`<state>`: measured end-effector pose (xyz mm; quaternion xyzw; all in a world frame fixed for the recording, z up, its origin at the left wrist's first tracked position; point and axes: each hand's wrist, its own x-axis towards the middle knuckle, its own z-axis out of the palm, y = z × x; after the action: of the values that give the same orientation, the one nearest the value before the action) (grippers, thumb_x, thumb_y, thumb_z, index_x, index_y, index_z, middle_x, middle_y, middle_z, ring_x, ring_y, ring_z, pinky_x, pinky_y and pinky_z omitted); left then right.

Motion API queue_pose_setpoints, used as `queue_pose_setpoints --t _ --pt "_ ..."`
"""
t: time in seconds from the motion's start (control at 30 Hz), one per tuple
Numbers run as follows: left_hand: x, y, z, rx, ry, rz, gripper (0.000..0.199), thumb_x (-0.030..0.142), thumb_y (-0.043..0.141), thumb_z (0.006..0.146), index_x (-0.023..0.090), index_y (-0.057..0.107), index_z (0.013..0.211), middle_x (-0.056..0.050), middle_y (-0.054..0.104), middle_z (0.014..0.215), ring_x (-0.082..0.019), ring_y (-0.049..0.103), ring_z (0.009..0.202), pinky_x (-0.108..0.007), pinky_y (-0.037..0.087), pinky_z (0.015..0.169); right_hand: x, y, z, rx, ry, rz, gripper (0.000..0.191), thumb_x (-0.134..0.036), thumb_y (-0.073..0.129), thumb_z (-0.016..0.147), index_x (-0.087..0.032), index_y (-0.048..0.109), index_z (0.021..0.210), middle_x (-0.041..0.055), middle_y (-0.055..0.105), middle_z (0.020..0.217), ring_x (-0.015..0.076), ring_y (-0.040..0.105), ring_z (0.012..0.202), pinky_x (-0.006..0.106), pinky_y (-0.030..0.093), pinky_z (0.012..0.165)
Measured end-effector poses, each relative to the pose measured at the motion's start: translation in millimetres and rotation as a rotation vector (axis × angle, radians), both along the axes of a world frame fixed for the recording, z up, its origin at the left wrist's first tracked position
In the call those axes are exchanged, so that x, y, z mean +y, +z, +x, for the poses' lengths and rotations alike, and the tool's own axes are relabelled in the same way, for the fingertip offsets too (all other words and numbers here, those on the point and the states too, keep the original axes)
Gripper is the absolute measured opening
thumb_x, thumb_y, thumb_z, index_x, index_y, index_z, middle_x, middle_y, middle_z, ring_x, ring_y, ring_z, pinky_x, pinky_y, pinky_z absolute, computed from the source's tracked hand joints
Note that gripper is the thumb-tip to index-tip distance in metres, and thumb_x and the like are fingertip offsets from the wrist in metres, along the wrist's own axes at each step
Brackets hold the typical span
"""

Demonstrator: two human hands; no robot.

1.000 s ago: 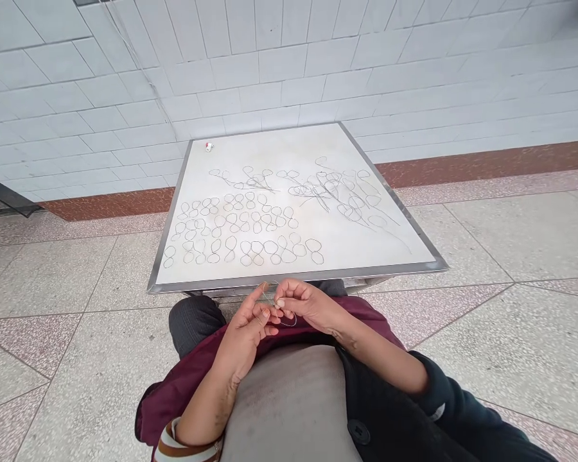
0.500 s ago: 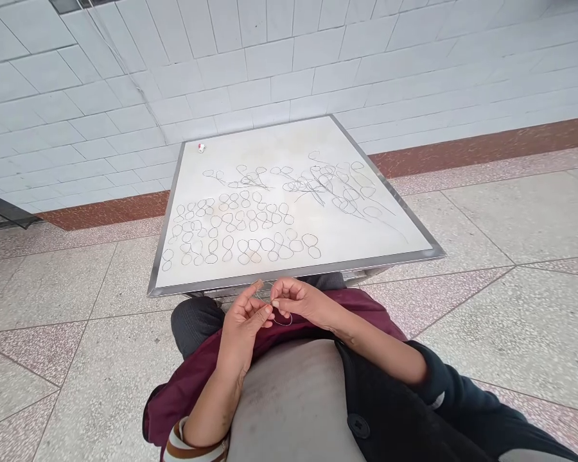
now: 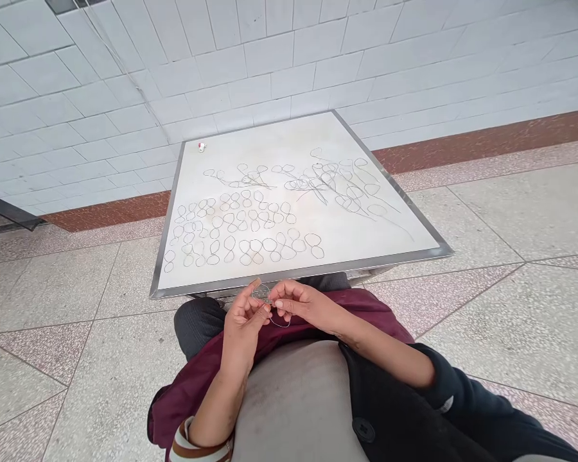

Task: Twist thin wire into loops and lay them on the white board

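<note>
A thin wire bent into loops (image 3: 280, 326) is held between my two hands, just below the table's near edge. My left hand (image 3: 245, 317) pinches the wire with thumb and fingertips, its index finger raised beside the upper loop. From the right, my right hand (image 3: 301, 303) pinches the same wire close to the left fingertips. One loop stands above the pinch and another hangs below it. The exact crossing of the wire is hidden by the fingers. On the white table (image 3: 270, 141) lie several figure-eight wire pieces (image 3: 251, 251) in rows at the left.
Loose wires (image 3: 351, 192) with looped ends lie tangled on the table's right half, and more lie near the middle. A small white and red object (image 3: 201, 147) sits at the far left corner. Behind the table stands a tiled wall (image 3: 279, 51). My knees are under the near edge.
The view has shifted slightly. Both hands remain pinched on the wire, with the right fingertips slightly nearer the left ones and more of the upper loop showing.
</note>
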<state>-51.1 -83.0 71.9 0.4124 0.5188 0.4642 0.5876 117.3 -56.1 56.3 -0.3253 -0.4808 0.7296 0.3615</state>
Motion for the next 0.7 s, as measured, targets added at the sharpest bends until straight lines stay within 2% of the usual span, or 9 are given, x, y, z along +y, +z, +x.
queue_pose_setpoints --t 0.17,0.33,0.4,0.5,0.7 --pt "0 -3.3 0 -0.022 -0.023 -0.048 0.051 0.029 0.070 0.079 0.022 0.056 0.128 0.001 0.062 0.082 -0.010 0.056 0.070 -0.022 0.049 0.065 1 -6.0 -3 -0.019 -0.052 0.008 0.027 -0.041 0.065 0.084 -0.016 0.058 0.093 -0.0011 0.058 0.079 0.0089 0.053 0.065 0.025 0.046 0.064" --pt "1 -7.1 -1 -0.018 0.082 -0.021 0.050 0.029 0.070 0.078 0.020 0.057 0.125 0.001 0.061 0.082 -0.011 0.059 0.074 -0.023 0.049 0.067 0 -6.5 -2 -0.054 -0.066 0.014 0.031 -0.047 0.056 0.089 -0.017 0.056 0.098 0.0005 0.058 0.085 0.0111 0.056 0.074 0.025 0.046 0.067" --pt "2 -7.2 -2 -0.009 0.126 0.003 0.049 0.029 0.070 0.078 0.021 0.057 0.125 0.002 0.061 0.081 -0.011 0.059 0.074 -0.023 0.049 0.068 -2 -6.7 -2 -0.104 -0.032 0.028 0.030 -0.046 0.058 0.088 -0.017 0.055 0.094 -0.0010 0.058 0.079 0.0094 0.052 0.067 0.023 0.042 0.061" --pt "3 -7.6 -1 0.009 0.136 0.027 0.052 0.029 0.070 0.078 0.021 0.054 0.128 0.002 0.061 0.078 -0.011 0.058 0.072 -0.024 0.050 0.068 -2 -9.4 -3 -0.133 -0.057 0.019 0.030 -0.047 0.060 0.085 -0.018 0.054 0.088 -0.0036 0.054 0.071 0.0072 0.046 0.056 0.020 0.036 0.050" --pt "12 -12.4 2 0.016 0.098 -0.002 0.054 0.033 0.070 0.078 0.019 0.053 0.128 0.001 0.059 0.079 -0.012 0.058 0.074 -0.025 0.050 0.067 6 -15.8 -7 -0.233 -0.167 0.048 0.026 -0.043 0.061 0.080 -0.017 0.057 0.085 -0.0036 0.054 0.066 0.0077 0.049 0.051 0.019 0.037 0.044"
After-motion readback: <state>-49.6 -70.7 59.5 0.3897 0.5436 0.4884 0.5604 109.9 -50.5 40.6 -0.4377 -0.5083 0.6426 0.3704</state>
